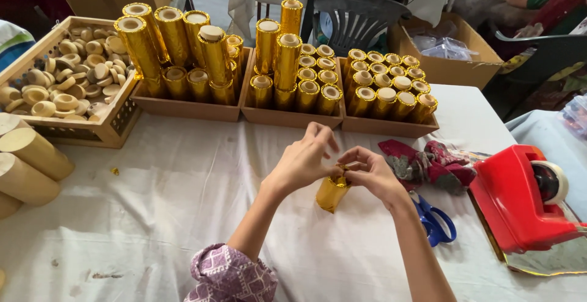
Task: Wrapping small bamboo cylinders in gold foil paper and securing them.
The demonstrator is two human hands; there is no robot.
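Tube (331, 193), gold-foiled, pinched at its top end by left hand (304, 162) and right hand (370, 174); blue scissors (433, 219) at 3 o'clock, trays of gold tubes (287, 76) at 12, on white-clothed counter (171, 198).

Relative to the small gold foil-wrapped tube (332, 193): three shallow cardboard trays (189, 107) behind, red tape dispenser (520, 201) right, pale wooden slatted crate (116, 121) behind-left.

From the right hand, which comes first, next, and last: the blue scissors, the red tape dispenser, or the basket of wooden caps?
Starting at the right hand:
1. Blue scissors, just beside the wrist.
2. Red tape dispenser, farther to the right.
3. Basket of wooden caps, far across on the left.
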